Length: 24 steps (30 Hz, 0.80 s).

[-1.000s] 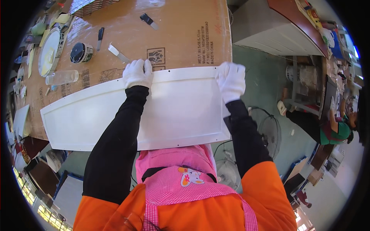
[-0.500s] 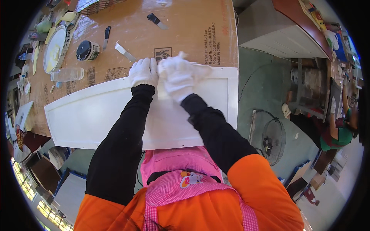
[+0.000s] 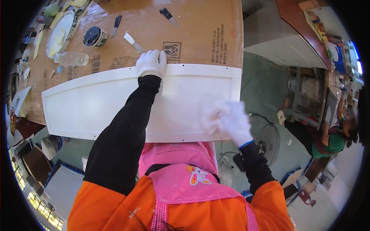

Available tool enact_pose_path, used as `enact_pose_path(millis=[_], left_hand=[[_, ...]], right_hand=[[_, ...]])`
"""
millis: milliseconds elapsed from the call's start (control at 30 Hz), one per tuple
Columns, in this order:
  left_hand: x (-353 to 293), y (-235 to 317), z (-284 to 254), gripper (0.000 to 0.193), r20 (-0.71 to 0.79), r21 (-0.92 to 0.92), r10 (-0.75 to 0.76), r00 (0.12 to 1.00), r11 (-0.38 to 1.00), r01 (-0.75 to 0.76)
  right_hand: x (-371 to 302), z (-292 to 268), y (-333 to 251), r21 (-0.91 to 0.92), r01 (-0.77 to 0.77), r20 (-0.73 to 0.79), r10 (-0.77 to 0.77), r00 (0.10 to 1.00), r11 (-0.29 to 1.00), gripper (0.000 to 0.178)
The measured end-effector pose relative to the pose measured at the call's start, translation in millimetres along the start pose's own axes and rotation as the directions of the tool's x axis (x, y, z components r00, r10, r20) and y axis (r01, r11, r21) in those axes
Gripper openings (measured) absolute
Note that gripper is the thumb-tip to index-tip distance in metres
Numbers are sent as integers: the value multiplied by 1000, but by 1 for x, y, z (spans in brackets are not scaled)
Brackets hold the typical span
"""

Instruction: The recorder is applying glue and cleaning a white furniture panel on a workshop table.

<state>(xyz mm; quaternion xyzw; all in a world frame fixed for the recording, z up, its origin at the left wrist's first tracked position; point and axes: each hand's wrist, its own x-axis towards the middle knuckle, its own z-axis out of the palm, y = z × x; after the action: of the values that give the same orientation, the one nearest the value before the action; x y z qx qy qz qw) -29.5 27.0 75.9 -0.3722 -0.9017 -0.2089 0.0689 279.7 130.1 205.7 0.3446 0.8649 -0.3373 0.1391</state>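
Observation:
A long white panel with a raised rim lies before me, its near edge by my pink apron. My left hand, in a white knit glove, is closed over the panel's far rim, fingers bent past the edge. Over the right end of the panel, my gloved right hand is smeared by motion. It holds a crumpled white cloth, also blurred, close to the panel's surface near the right front corner.
Cardboard covers the table. On it lie a scraper with a pale blade, two dark-handled scrapers, a dark-lidded jar and a clear bottle. A floor fan stands at right; a person in green works beyond.
My right hand has swept with the cloth from the far rim toward me and rightward, to the near right corner. My left hand stays on the far rim.

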Motion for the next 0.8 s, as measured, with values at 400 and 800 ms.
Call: enact_pose_path(millis=[400, 800], left_hand=[[4, 9, 5, 32, 41, -19, 3, 999, 1000, -2], [3, 3, 1, 33, 50, -16, -15, 999, 1000, 16]], right_hand=[[106, 126, -74, -753, -43, -332, -323, 887, 656, 29], [80, -34, 6, 186, 366, -171, -336, 926, 912, 14]])
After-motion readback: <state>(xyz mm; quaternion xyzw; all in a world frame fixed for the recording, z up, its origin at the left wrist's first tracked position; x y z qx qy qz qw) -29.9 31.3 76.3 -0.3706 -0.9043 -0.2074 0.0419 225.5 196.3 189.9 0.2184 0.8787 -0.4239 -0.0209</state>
